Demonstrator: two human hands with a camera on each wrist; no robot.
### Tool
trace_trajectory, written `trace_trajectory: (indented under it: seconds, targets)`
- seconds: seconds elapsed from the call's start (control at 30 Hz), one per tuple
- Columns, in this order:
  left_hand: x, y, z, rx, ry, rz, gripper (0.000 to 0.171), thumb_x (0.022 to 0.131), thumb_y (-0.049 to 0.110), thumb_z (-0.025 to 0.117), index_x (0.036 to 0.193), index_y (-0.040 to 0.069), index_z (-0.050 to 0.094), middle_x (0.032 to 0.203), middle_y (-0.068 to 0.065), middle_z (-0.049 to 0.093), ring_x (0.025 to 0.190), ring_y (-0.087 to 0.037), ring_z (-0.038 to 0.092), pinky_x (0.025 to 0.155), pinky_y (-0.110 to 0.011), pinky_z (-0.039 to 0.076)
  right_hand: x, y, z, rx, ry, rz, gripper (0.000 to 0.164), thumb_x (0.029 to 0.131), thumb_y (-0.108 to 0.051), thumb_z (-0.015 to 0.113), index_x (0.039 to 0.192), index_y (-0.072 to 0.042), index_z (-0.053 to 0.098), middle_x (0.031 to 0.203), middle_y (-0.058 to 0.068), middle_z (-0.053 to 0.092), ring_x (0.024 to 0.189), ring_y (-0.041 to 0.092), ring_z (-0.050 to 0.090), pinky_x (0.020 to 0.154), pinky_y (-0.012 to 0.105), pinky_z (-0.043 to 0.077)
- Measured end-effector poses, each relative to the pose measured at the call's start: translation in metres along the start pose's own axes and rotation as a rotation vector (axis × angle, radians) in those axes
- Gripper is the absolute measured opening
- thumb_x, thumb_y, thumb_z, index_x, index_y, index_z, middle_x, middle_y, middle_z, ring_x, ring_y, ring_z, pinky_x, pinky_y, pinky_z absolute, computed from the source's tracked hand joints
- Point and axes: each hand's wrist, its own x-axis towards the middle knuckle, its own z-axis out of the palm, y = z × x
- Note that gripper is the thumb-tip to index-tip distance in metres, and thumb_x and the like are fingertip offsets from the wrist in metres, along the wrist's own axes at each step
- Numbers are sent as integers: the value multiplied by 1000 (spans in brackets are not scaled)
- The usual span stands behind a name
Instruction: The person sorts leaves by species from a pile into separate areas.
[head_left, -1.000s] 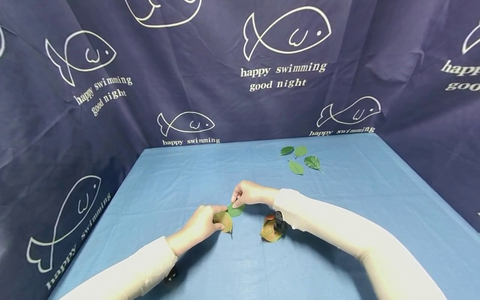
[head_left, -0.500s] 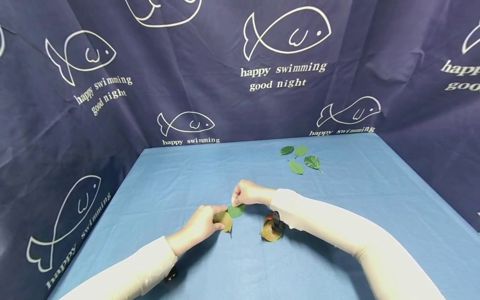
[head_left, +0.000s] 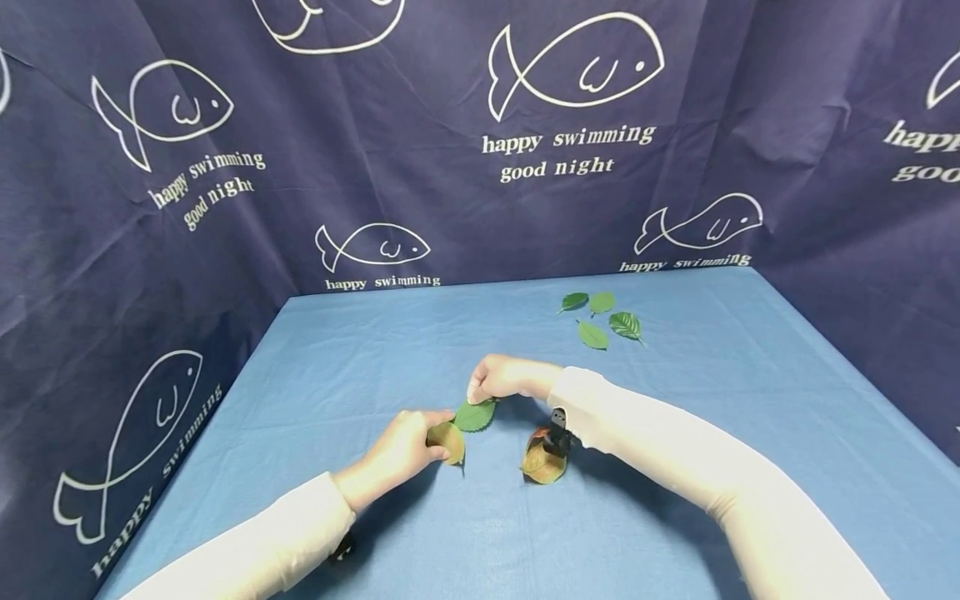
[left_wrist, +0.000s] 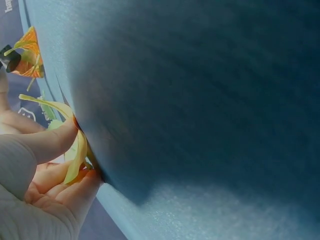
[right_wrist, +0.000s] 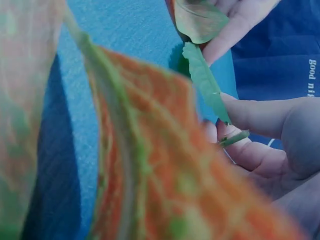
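Observation:
In the head view, my left hand (head_left: 401, 450) holds a yellow leaf (head_left: 447, 442) between thumb and fingers, low over the blue cloth. My right hand (head_left: 508, 377) pinches a toothed green leaf (head_left: 474, 417) at its far edge. This green leaf lies right beside the yellow one, and their edges meet or overlap; which, I cannot tell. Close up in the left wrist view, the yellow leaf (left_wrist: 79, 155) is curved between thumb and fingertips. The right wrist view has the green leaf (right_wrist: 207, 82) nearly edge-on, at the right thumb and fingers.
Below my right wrist lie orange-brown leaves (head_left: 543, 465), partly hidden by a black wrist device (head_left: 557, 433). One orange leaf (right_wrist: 155, 145) looms large in the right wrist view. Several green leaves (head_left: 592, 335) are grouped at the back right. A dark blue fish-print curtain (head_left: 450, 167) surrounds the cloth.
My right hand has moved slightly away and to the right, and the green leaf has shifted with it, showing more of its surface. The left hand and yellow leaf stay put.

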Motion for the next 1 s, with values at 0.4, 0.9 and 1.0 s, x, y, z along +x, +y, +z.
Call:
trace_trajectory:
  seconds: [0.4, 0.9, 1.0]
  targets:
    - [0, 0, -1, -11, -16, -8, 50, 78, 11, 80, 125, 4, 65, 128, -14, 64, 120, -31, 59, 101, -43, 49, -4, 0, -10, 132, 37, 49, 13, 85, -8, 72, 96, -2, 76, 61, -6, 57, 55, 6, 45, 56, 18, 40]
    - [0, -2, -1, -1, -30, 8, 49, 79, 12, 79, 126, 4, 65, 129, -14, 63, 121, -32, 59, 101, -43, 49, -13, 9, -34, 262, 124, 42, 21, 86, -9, 72, 105, -1, 74, 82, -5, 69, 61, 7, 49, 64, 23, 48]
    - [0, -1, -2, 0, -43, 3, 49, 80, 12, 78, 126, 4, 64, 130, -14, 63, 122, -31, 58, 100, -43, 50, -15, 12, -39, 296, 147, 43, 22, 87, -9, 71, 107, 0, 73, 85, -3, 70, 58, 7, 48, 70, 28, 51]
